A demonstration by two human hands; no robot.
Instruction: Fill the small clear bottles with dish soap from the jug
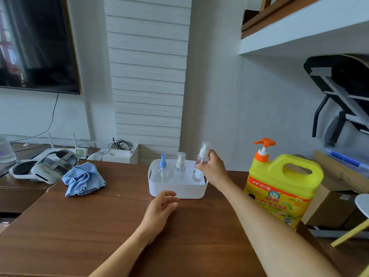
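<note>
Centre frame: right hand (212,169) pinches the rightmost clear bottle (200,172) at its shoulder, tilted, base inside the white tub (179,189), likely lifting it out for filling. Left hand (162,204) loose, empty, just before the tub's front wall, probably to steady it. Yellow jug (283,188), glossy moulded plastic, orange pump, stands right, within reach.

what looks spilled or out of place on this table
Nothing is spilled. The only thing askew is the rightmost clear bottle, leaning in the white bin because the right hand grips it. The jug stands upright, and the blue cloth lies crumpled to the left.
</note>
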